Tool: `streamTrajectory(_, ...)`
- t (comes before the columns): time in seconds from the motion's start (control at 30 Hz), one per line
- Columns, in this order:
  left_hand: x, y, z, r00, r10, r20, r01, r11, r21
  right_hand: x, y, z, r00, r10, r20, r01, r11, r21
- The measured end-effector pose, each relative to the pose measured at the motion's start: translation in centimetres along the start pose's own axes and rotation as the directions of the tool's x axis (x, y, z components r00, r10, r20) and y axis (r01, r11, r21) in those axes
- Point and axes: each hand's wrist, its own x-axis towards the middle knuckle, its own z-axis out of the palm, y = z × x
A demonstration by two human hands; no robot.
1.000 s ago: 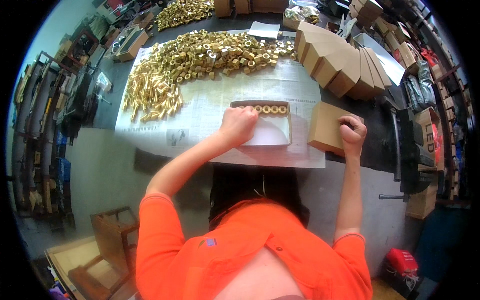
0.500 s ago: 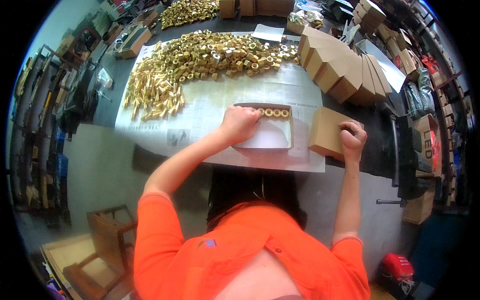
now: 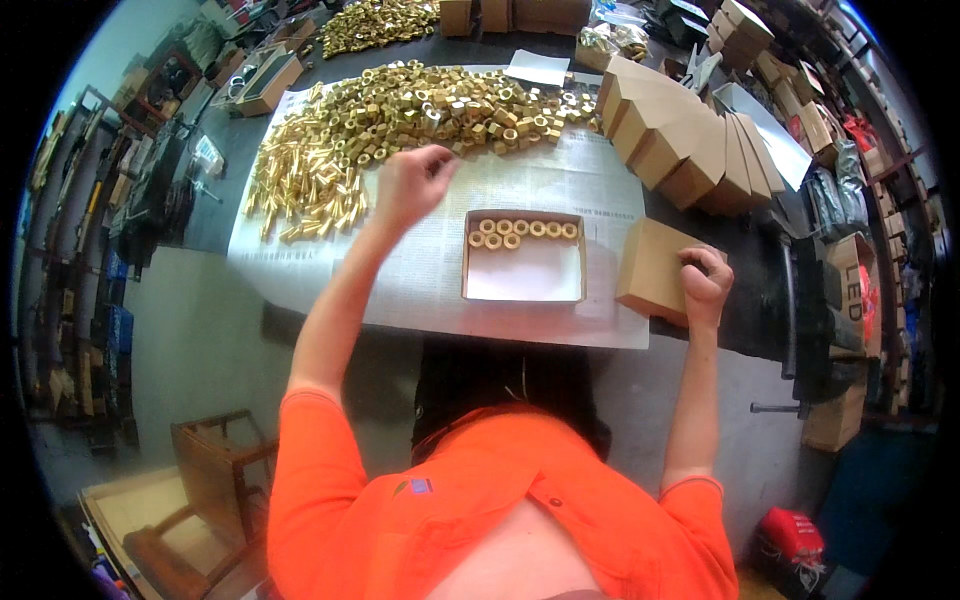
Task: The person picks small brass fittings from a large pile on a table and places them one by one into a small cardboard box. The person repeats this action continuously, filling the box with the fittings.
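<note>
Left hand has just come off the tray; half a second ago it covered the tray's left end. Now it's beyond and left of the tray, near the close edge of the nut pile. Its fingers are part-curled; can't tell whether anything's gripped.

With it away, the nuts in the tray show: one row along the far wall, three more in front at the left end. Near part of the tray is bare, so I'd judge the filling partway, second row started.

Right hand unchanged: right of the tray, loosely clenched at the right edge of a brown box. Nothing seen in it; can't tell if it presses on the box.

Tray lies on newspaper over the counter. Slim brass pieces lie left of and beyond the tray; a stack of cartons sits beyond it, to the right.
</note>
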Motion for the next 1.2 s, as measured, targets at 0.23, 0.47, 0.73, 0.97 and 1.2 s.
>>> streamTrajectory(0.23,2.0,-8.3,3.2,0.990,-0.130,0.046,0.113,0.955,0.276,0.0,0.0,0.4,0.999,0.048,-0.007,-0.048,0.999,0.017)
streamTrajectory(0.47,4.4,-6.9,6.9,0.993,-0.062,0.095,0.021,0.924,0.381,-0.1,0.6,0.3,0.999,0.042,0.006,-0.042,0.997,0.072)
streamTrajectory(0.73,4.0,-6.4,6.8,0.992,-0.056,0.114,0.006,0.916,0.402,0.0,0.1,0.1,1.000,0.021,0.012,-0.021,0.999,0.047)
streamTrajectory(0.97,3.8,-6.7,7.0,0.993,-0.024,0.120,-0.023,0.924,0.381,0.0,-0.3,0.2,1.000,0.018,-0.018,-0.018,1.000,0.008)
streamTrajectory(1.2,3.0,-6.1,4.4,0.987,-0.043,0.157,0.029,0.995,0.091,0.1,0.4,0.4,1.000,-0.008,-0.006,0.009,0.999,0.035)
